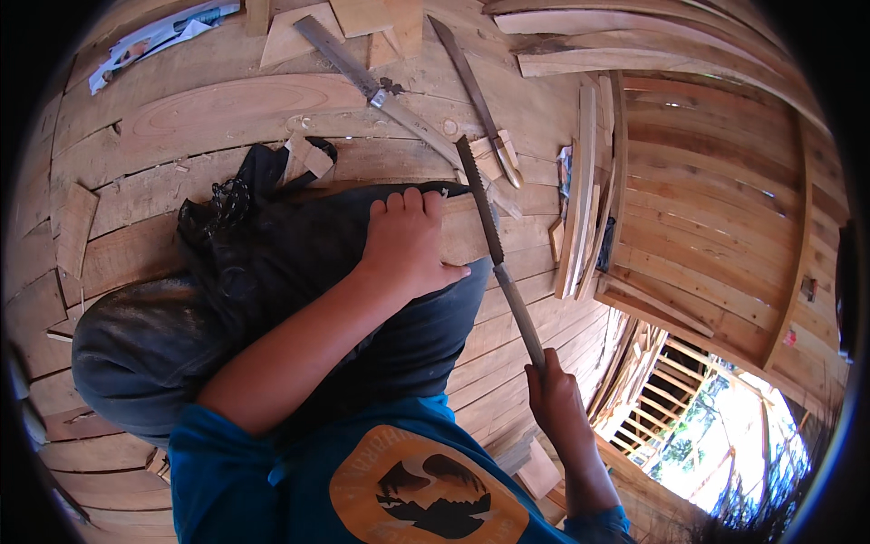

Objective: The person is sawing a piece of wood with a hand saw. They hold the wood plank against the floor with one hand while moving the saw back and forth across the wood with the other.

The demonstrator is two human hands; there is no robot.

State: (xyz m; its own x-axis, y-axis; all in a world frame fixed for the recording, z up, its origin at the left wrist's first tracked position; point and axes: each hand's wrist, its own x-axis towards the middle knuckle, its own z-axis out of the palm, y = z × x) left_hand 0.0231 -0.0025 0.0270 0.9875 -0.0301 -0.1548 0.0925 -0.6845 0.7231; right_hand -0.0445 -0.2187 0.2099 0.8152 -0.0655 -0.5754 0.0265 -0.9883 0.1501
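My right hand (553, 396) is closed round the long light handle of a handsaw (520, 313). Its dark toothed blade slants up and away, lying across the right end of a short wooden board (464, 227). Under my left hand (406, 238) that board rests on my thigh; the fingers curl over its far edge and the thumb lies along its near side. Most of the board is hidden by the hand. Whether the teeth have cut into the wood I cannot tell.
Beyond my legs, a second handsaw (412, 122) and a long knife in the shape of a machete (473, 89) lie on the plank floor (208, 91). Wood offcuts (302, 36) are scattered about. Long boards (625, 41) and a plank wall (707, 181) stand to the right, above a bright opening (725, 435).
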